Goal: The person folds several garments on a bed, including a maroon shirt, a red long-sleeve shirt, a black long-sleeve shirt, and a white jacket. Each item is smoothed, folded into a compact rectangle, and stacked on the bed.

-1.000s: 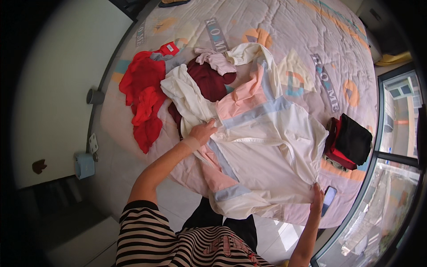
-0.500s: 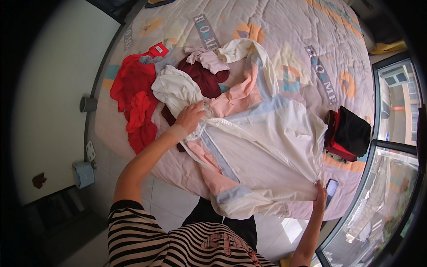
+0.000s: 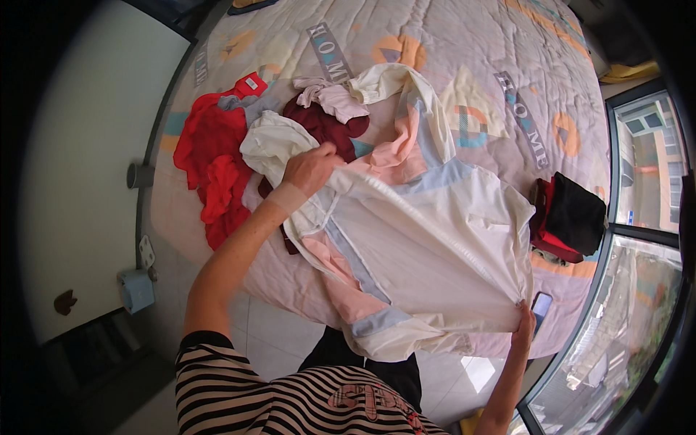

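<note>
A white jacket point(image 3: 435, 235) with pink and light-blue panels lies spread over the near part of the bed. My left hand point(image 3: 310, 171) is closed on its upper-left edge, lifting the cloth a little. At the lower right corner of the jacket, my right hand point(image 3: 523, 324) grips the hem. One sleeve point(image 3: 407, 145) stretches away over the bed and curls back at its white end. Beside my left hand a bunched white part point(image 3: 275, 141) of cloth rests on other clothes. Both hands' fingertips are partly hidden by fabric.
Left of the jacket lie red clothes point(image 3: 210, 145), with a dark red garment point(image 3: 326, 127) and a pale pink one point(image 3: 337, 99) behind. A folded stack point(image 3: 573, 217) of dark clothes sits at the right, near a phone point(image 3: 541, 312) and a window. The patterned quilt point(image 3: 478, 43) covers the bed.
My left hand has risen slightly and pulled the jacket's edge up, so the edge now runs taut toward my right hand. My right hand has barely moved.
</note>
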Tool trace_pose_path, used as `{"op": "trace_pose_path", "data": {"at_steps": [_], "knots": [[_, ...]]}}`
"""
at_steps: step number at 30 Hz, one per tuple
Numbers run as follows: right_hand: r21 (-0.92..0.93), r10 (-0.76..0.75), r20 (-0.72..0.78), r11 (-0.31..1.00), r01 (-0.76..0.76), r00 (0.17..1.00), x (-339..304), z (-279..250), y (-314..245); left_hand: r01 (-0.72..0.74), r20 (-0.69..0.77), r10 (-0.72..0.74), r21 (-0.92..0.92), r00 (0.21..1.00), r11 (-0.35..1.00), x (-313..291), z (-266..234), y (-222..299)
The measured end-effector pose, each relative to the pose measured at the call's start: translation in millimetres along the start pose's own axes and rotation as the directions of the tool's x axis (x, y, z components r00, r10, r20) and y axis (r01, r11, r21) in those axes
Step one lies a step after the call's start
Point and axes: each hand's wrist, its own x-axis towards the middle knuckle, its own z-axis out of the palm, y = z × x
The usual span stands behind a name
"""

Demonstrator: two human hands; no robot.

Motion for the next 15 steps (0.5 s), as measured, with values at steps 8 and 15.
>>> {"op": "trace_pose_path", "data": {"at_steps": [8,15], "knots": [[0.066,0.078,-0.018,0.995,-0.076,0.997,-6,14,2,-0.122,-0.198,0.084,-0.192,0.977,0.974,36,-60,39],[0.085,0.095,-0.014,0.992,-0.093,0.995,1,9,13,0.008,0.211,0.003,-0.049,0.977,0.999,-36,39,-22]]}}
